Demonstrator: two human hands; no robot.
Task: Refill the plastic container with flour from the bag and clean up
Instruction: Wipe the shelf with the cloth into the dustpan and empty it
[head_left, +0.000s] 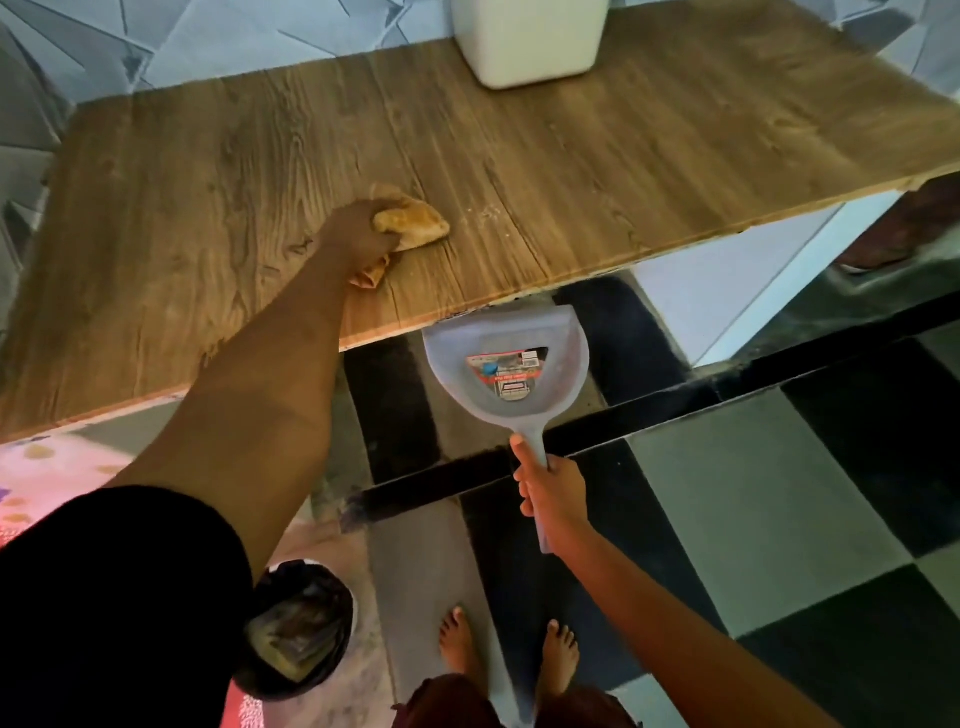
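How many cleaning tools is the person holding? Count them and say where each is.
2. A cloth under the left hand on the wooden table, and a dustpan held by the right hand just below the table's front edge.

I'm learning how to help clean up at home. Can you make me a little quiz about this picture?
1. True or false: the left hand presses a cloth on the wooden table.
2. What does the right hand hold? A) a broom B) a dustpan C) a spoon
3. Fill in: the dustpan's mouth sits just below the table's ____.

Key:
1. True.
2. B, gripped by its handle.
3. Edge, ready to catch the pale flour specks beside the cloth. The white container stands at the table's far side.
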